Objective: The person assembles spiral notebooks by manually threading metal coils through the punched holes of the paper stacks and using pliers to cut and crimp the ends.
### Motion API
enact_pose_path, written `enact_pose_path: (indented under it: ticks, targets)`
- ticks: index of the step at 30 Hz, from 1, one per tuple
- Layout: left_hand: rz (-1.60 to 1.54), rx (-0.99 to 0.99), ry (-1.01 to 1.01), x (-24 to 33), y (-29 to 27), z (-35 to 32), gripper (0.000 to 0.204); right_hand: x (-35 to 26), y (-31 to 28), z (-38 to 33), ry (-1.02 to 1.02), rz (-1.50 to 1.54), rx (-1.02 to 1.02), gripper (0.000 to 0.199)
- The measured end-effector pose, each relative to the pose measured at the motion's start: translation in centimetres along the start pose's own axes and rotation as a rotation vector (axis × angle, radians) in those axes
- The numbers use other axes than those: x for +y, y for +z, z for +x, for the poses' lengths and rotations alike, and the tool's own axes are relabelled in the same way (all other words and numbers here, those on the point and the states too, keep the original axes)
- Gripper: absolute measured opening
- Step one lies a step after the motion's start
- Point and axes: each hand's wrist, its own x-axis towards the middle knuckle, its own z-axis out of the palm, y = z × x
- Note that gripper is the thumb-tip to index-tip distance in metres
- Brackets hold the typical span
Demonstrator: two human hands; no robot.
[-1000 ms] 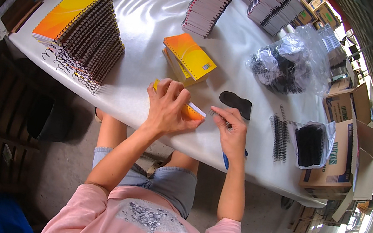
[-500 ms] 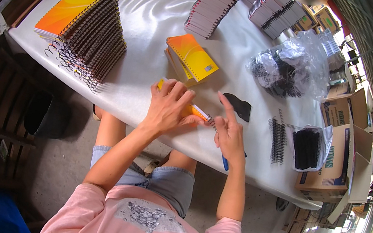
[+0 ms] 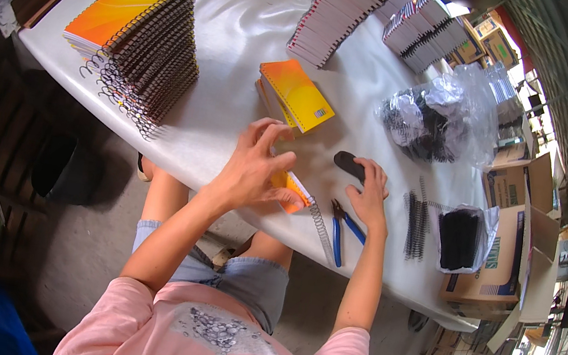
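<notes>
My left hand (image 3: 256,166) grips a small orange-covered notebook (image 3: 290,192) at the near edge of the table, fingers over its top and thumb on its near side. A dark wire coil (image 3: 321,229) runs from the notebook's right corner toward me, its free length hanging loose. My right hand (image 3: 370,197) has its fingers curled over the right end of a flat black piece (image 3: 350,166), whose kind I cannot make out. Between the coil and my right wrist lie blue-handled cutting pliers (image 3: 339,234), jaws pointing away from me.
Two yellow-orange notebooks (image 3: 297,94) lie just beyond my left hand. A tall stack of coiled notebooks (image 3: 152,45) stands at left. On the right are loose coils (image 3: 414,224), a box of black coils (image 3: 460,239), a plastic bag (image 3: 443,113) and cartons (image 3: 498,256).
My right hand has left the coil end at the notebook and moved right onto the black piece. More coil and the pliers now show. A co-worker's arm has appeared at the far edge.
</notes>
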Motion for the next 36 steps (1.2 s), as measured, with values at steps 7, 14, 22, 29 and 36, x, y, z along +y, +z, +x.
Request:
enact_pose_path:
  ticks: [7,14,22,29,36]
  targets:
    - [-0.024,-0.012,-0.009,0.0,-1.2,-0.8,0.058,-3.2,-1.0,0.5,0.281,1.092,-0.098,0.026]
    - [-0.077,0.0,-0.005,0.3,-0.8,-0.8,0.056,-6.4,-0.4,-2.1,0.283,1.295,-0.127,0.015]
    - [-0.099,-0.009,0.015,-0.4,-0.8,-0.6,0.056,-8.3,-1.7,-0.5,-0.028,1.29,-0.152,0.026]
    - [-0.238,-0.006,-0.11,-0.7,-0.5,-0.6,0.06,-9.1,-1.5,0.0,0.045,1.256,-0.162,0.016]
    - [-0.388,-0.008,-0.178,-1.2,0.3,-0.7,0.058,-8.3,-1.4,0.8,0.064,1.058,-0.15,0.022]
